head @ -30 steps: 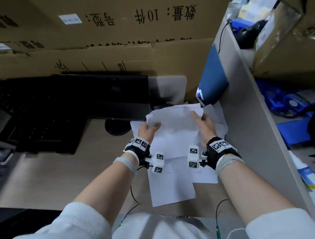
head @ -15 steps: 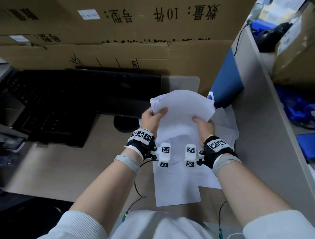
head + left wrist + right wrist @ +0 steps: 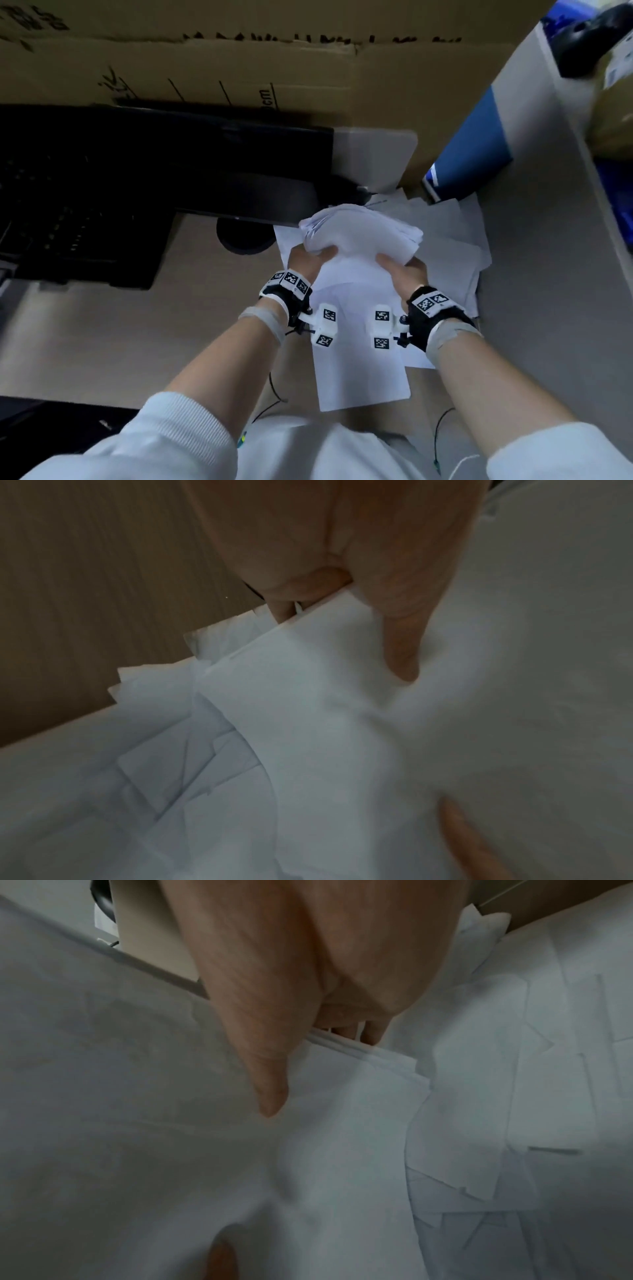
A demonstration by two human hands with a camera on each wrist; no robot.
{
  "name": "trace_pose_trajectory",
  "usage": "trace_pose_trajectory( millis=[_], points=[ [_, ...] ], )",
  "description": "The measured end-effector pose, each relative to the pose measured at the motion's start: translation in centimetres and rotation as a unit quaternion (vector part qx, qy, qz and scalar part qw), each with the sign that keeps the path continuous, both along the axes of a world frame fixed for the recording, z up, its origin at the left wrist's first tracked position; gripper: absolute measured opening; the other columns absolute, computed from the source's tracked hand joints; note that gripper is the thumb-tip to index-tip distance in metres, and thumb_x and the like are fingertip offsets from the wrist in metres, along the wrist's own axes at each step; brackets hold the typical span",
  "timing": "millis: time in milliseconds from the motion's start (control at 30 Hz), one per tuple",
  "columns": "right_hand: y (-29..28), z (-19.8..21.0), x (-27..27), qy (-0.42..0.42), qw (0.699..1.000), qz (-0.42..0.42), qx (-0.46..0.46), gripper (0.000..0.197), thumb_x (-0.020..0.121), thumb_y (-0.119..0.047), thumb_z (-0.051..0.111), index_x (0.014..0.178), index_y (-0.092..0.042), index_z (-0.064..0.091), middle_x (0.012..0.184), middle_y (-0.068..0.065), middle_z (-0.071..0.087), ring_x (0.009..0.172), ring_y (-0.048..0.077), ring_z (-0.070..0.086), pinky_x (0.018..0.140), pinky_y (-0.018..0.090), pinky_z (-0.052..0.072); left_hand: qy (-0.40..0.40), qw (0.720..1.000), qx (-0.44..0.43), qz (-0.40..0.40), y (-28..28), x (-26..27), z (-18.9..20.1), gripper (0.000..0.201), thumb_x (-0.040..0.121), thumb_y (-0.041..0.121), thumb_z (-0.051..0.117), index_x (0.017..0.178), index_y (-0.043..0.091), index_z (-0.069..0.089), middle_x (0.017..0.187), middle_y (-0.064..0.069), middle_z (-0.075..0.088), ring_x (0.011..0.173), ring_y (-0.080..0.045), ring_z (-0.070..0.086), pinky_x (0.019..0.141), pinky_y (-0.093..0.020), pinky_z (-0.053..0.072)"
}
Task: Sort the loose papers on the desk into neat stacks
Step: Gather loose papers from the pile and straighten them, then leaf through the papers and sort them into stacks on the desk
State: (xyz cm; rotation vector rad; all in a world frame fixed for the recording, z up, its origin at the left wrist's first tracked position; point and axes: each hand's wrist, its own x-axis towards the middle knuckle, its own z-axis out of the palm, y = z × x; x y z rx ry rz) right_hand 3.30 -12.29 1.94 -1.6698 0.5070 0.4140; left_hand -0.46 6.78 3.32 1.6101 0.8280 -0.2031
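- Overhead first: bundle of sheets [image 3: 359, 236] lifted just above the desk [image 3: 102, 342], gripped at its near edge by both hands, left hand [image 3: 310, 260] at the left corner, right hand [image 3: 404, 274] at the right corner. Long axis running roughly left to right, sagging away from the body, far edges fanned and uneven. Both hands about equally near, so squaring up likely calls for tapping the near edge down between them. Below and to the right, loose papers [image 3: 455, 246] spread flat against the partition [image 3: 548, 274]. Dark monitor [image 3: 154, 164] and cardboard box [image 3: 239, 68] behind; top of the picture blurred.
- Then from the left wrist: thumb [image 3: 400, 642] pressed on top of the bundle, other fingers curled beneath, mostly hidden by paper. Scattered sheets below, overlapping at odd angles. Count impossible to tell.
- Lastly from the right wrist: thumb [image 3: 267, 1085] on top, fingertips [image 3: 363, 1031] under a layered edge [image 3: 342, 1042], so clamped on the bundle too. More loose sheets to the right; edges soft and dim.
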Motion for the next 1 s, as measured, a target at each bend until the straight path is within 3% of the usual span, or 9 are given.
trace_pose_trajectory(
  millis=[167, 333, 467, 633, 700, 800, 867, 933, 1000],
  points=[
    [1.2, 1.0, 0.1, -0.05, 0.998, 0.024, 0.0, 0.013, 0.085, -0.022, 0.076, 0.095, -0.02, 0.068, 0.093, -0.007, 0.073, 0.088, 0.013, 0.069, 0.084, 0.029, 0.053, -0.021, 0.999, -0.022, 0.039, 0.6, -0.8, -1.0, 0.028, 0.091, 0.039, 0.07, 0.093, 0.013, 0.063, 0.089, -0.007, 0.066, 0.082, -0.024, 0.061, 0.083, -0.043, 0.053],
    [2.9, 0.9, -0.8, -0.015, 0.984, 0.173, -0.034, 0.028, 0.08, -0.032, 0.08, 0.099, -0.014, 0.071, 0.097, 0.0, 0.075, 0.091, 0.019, 0.071, 0.09, 0.035, 0.055, -0.059, 0.979, -0.043, 0.19, 2.2, -4.3, 0.5, 0.011, 0.09, 0.034, 0.072, 0.09, 0.024, 0.066, 0.087, 0.006, 0.069, 0.093, -0.025, 0.068, 0.093, -0.04, 0.054],
    [6.4, 0.9, -2.9, -0.023, 0.966, 0.253, -0.055, 0.029, 0.088, -0.036, 0.071, 0.096, -0.008, 0.07, 0.096, 0.006, 0.072, 0.091, 0.026, 0.067, 0.09, 0.036, 0.052, -0.039, 0.974, 0.0, 0.222, 4.8, -8.6, 1.5, 0.042, 0.082, 0.05, 0.075, 0.105, 0.016, 0.067, 0.099, -0.002, 0.073, 0.093, -0.024, 0.069, 0.09, -0.038, 0.055],
    [11.5, 2.9, -5.7, -0.044, 0.961, 0.274, -0.01, 0.02, 0.092, -0.027, 0.067, 0.096, -0.007, 0.064, 0.102, 0.011, 0.07, 0.091, 0.025, 0.063, 0.09, 0.033, 0.048, -0.007, 0.978, 0.046, 0.205, 8.5, -14.5, 1.6, 0.035, 0.091, 0.023, 0.068, 0.12, 0.005, 0.063, 0.108, -0.011, 0.072, 0.1, -0.03, 0.069, 0.095, -0.05, 0.054],
    [13.6, 3.5, -6.5, -0.03, 0.954, 0.299, -0.012, 0.028, 0.092, -0.021, 0.066, 0.103, 0.004, 0.067, 0.111, 0.018, 0.07, 0.1, 0.034, 0.066, 0.091, 0.039, 0.051, -0.017, 0.974, 0.049, 0.219, 9.9, -16.5, 1.6, 0.022, 0.092, 0.015, 0.064, 0.112, 0.006, 0.062, 0.106, -0.014, 0.071, 0.098, -0.033, 0.069, 0.093, -0.055, 0.054],
    [16.3, 4.3, -7.5, -0.002, 0.931, 0.366, -0.015, 0.029, 0.092, -0.011, 0.065, 0.11, 0.012, 0.065, 0.112, 0.02, 0.069, 0.098, 0.034, 0.067, 0.074, 0.021, 0.052, -0.075, 0.957, 0.043, 0.277, 12.2, -18.6, 1.9, 0.022, 0.092, 0.0, 0.059, 0.103, 0.019, 0.057, 0.105, -0.01, 0.068, 0.101, -0.032, 0.067, 0.095, -0.052, 0.054],
    [17.9, 4.6, -8.4, 0.008, 0.916, 0.399, -0.027, 0.027, 0.093, -0.009, 0.064, 0.113, 0.009, 0.065, 0.11, 0.015, 0.069, 0.094, 0.03, 0.066, 0.07, 0.013, 0.051, -0.115, 0.948, 0.038, 0.293, 13.9, -19.7, 1.9, 0.04, 0.089, -0.006, 0.055, 0.12, 0.02, 0.053, 0.111, -0.006, 0.068, 0.11, -0.031, 0.065, 0.099, -0.048, 0.052],
    [20.2, 4.5, -9.6, 0.007, 0.914, 0.405, -0.036, 0.031, 0.093, -0.013, 0.063, 0.113, 0.011, 0.064, 0.118, 0.023, 0.067, 0.109, 0.039, 0.064, 0.091, 0.035, 0.053, -0.143, 0.948, 0.047, 0.279, 15.8, -20.9, 1.8, 0.068, 0.088, -0.013, 0.047, 0.147, 0.021, 0.037, 0.132, 0.006, 0.058, 0.125, -0.016, 0.056, 0.108, -0.037, 0.044],
    [23.2, 5.0, -11.2, -0.015, 0.91, 0.409, -0.065, 0.025, 0.093, -0.014, 0.06, 0.107, 0.006, 0.065, 0.118, 0.023, 0.067, 0.112, 0.039, 0.062, 0.096, 0.045, 0.049, -0.163, 0.952, 0.049, 0.254, 17.9, -22.1, 2.5, 0.088, 0.087, -0.018, 0.038, 0.158, 0.028, 0.016, 0.14, 0.025, 0.042, 0.127, 0.01, 0.045, 0.109, -0.021, 0.038]
  ],
)
